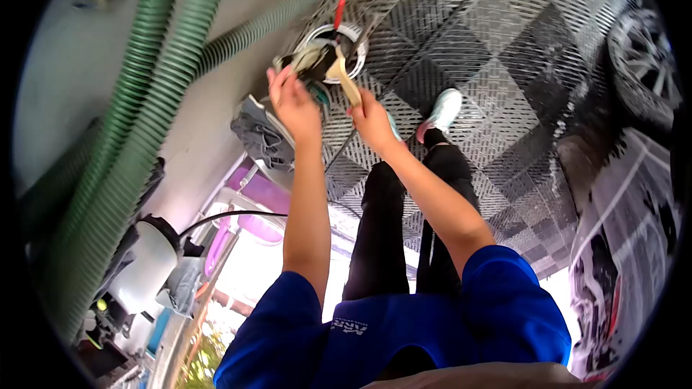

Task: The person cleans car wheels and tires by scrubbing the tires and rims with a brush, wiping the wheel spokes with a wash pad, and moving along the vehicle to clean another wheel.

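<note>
My right hand (371, 119) is closed around a tan, long-handled brush (347, 84), its wider end over a white-rimmed bucket (360, 54). The kind of bristles cannot be made out. My left hand (294, 101) is raised beside the bucket with its fingers apart, holding nothing that I can see. Just past its fingertips, a grey-tan, cloth-like bundle (308, 61) hangs over the bucket's near-left side. A red-handled tool (339, 13) stands up out of the bucket. What lies inside is dark and mostly hidden.
Thick green ribbed hoses (155, 101) run down the wall at left. A dark grey cloth (263, 133) drapes over a container below the bucket. Grey and black grid tiles (504, 79) form the wet floor. A wheel (645, 65) and a foam-streaked car body (627, 238) are at right.
</note>
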Demonstrator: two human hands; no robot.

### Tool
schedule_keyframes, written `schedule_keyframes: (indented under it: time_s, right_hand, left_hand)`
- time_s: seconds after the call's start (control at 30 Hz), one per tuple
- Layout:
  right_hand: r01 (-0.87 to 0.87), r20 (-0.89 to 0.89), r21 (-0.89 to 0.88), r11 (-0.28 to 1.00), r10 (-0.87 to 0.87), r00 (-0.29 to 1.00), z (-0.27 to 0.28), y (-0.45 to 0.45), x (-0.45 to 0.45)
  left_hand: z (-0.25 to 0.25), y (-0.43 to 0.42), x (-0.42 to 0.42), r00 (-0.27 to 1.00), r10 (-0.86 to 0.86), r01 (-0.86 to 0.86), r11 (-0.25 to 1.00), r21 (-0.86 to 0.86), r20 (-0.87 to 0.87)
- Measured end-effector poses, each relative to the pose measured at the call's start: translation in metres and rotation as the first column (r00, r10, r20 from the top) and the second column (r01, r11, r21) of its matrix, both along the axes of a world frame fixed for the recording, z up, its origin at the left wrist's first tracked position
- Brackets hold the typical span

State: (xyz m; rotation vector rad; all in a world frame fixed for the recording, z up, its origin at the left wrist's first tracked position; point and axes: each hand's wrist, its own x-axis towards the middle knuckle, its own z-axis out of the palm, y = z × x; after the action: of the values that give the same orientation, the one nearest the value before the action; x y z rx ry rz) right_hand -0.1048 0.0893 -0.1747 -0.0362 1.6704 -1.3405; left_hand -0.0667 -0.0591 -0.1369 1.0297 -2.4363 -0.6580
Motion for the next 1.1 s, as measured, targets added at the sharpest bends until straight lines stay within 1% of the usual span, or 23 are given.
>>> schedule_keyframes:
  time_s: [0.07,0.1,0.17,0.23,0.3,0.33,0.37,0.43,0.5,0.57,0.6,0.63,0.7,0.73,0.77,0.8,0.83,0.87,0.9,0.97,1.03,1.07,1.1]
  right_hand:
    - [0.299,0.375,-0.2,0.933,-0.209,0.903,0.04,0.042,-0.007]
    - [0.368,0.445,-0.27,0.89,-0.224,0.867,0.066,0.069,-0.016]
    - [0.487,0.531,-0.284,0.826,-0.287,0.797,0.125,0.12,-0.037]
    - [0.589,0.56,-0.186,0.787,-0.407,0.721,0.188,0.156,-0.063]
    - [0.674,0.425,-0.17,0.719,-0.563,0.709,0.255,0.193,-0.102]
    - [0.673,0.35,-0.191,0.715,-0.591,0.727,0.287,0.214,-0.125]
    - [0.673,0.276,-0.214,0.708,-0.617,0.737,0.317,0.232,-0.148]
    - [0.743,0.089,-0.2,0.638,-0.744,0.663,0.388,0.283,-0.185]
    - [0.767,-0.032,-0.291,0.572,-0.807,0.59,0.431,0.32,-0.209]
    - [0.802,-0.16,-0.28,0.528,-0.849,0.504,0.443,0.341,-0.228]
    - [0.811,-0.217,-0.292,0.506,-0.861,0.459,0.443,0.347,-0.241]
    - [0.842,-0.15,-0.315,0.437,-0.899,0.411,0.439,0.347,-0.256]
    - [0.849,-0.321,-0.266,0.456,-0.873,0.368,0.438,0.366,-0.305]
    - [0.735,-0.678,-0.188,0.651,-0.628,0.383,0.419,0.368,-0.338]
    - [0.719,-0.853,-0.173,0.674,-0.468,0.233,0.438,0.355,-0.374]
    - [0.714,-0.793,0.042,0.699,-0.412,0.449,0.475,0.356,-0.401]
    - [0.681,-0.793,0.178,0.71,-0.307,0.527,0.492,0.354,-0.426]
    - [0.641,-0.781,0.204,0.74,-0.271,0.562,0.497,0.347,-0.452]
    - [0.631,-0.844,0.127,0.766,-0.251,0.475,0.499,0.345,-0.474]
    - [0.551,-0.843,0.157,0.82,-0.18,0.507,0.511,0.349,-0.508]
    - [0.506,-0.838,0.17,0.846,-0.146,0.525,0.524,0.36,-0.542]
    - [0.46,-0.84,0.174,0.871,-0.112,0.53,0.53,0.363,-0.561]
    - [0.463,-0.817,0.007,0.886,-0.262,0.513,0.542,0.369,-0.579]
  left_hand:
    - [0.053,0.014,0.005,0.993,0.08,-0.071,0.991,0.115,-0.083]
    - [0.077,0.022,0.005,0.984,0.127,-0.1,0.975,0.198,-0.128]
    - [0.134,0.038,-0.008,0.984,0.142,-0.117,0.97,0.214,-0.105]
    - [0.178,0.038,-0.023,0.988,0.069,-0.036,0.972,0.231,-0.136]
    - [0.225,0.049,-0.063,0.978,-0.101,0.14,0.967,0.215,-0.181]
    - [0.253,0.06,-0.092,0.972,-0.111,0.177,0.928,0.328,-0.209]
    - [0.262,0.06,-0.116,0.953,-0.182,0.262,0.898,0.355,-0.242]
    - [0.29,0.102,-0.175,0.923,-0.293,0.373,0.842,0.391,-0.25]
    - [0.32,0.13,-0.229,0.895,-0.311,0.432,0.786,0.442,-0.321]
    - [0.328,0.149,-0.29,0.92,-0.074,0.36,0.546,0.756,-0.385]
    - [0.347,0.164,-0.323,0.939,-0.007,0.328,0.32,0.889,-0.344]
    - [0.363,0.179,-0.353,0.953,0.012,0.292,0.229,0.928,-0.303]
    - [0.352,0.223,-0.411,0.962,-0.11,0.262,0.101,0.96,-0.251]
    - [0.362,0.246,-0.446,0.967,-0.107,0.233,0.024,0.972,-0.23]
    - [0.375,0.265,-0.474,0.974,-0.121,0.186,-0.039,0.982,-0.19]
    - [0.383,0.287,-0.499,0.956,-0.211,0.186,-0.102,0.977,-0.204]
    - [0.386,0.308,-0.525,0.93,-0.291,0.182,-0.169,0.969,-0.226]
    - [0.389,0.32,-0.558,0.934,-0.26,0.176,-0.264,0.948,-0.246]
    - [0.4,0.341,-0.58,0.944,-0.207,0.163,-0.388,0.907,-0.258]
    - [0.424,0.372,-0.618,0.961,-0.198,0.1,-0.398,0.912,-0.192]
    - [0.436,0.385,-0.651,0.885,-0.364,0.206,-0.25,0.946,-0.289]
    - [0.435,0.387,-0.672,0.902,-0.346,0.178,-0.248,0.952,-0.259]
    - [0.438,0.386,-0.692,0.917,-0.333,0.144,-0.238,0.961,-0.219]
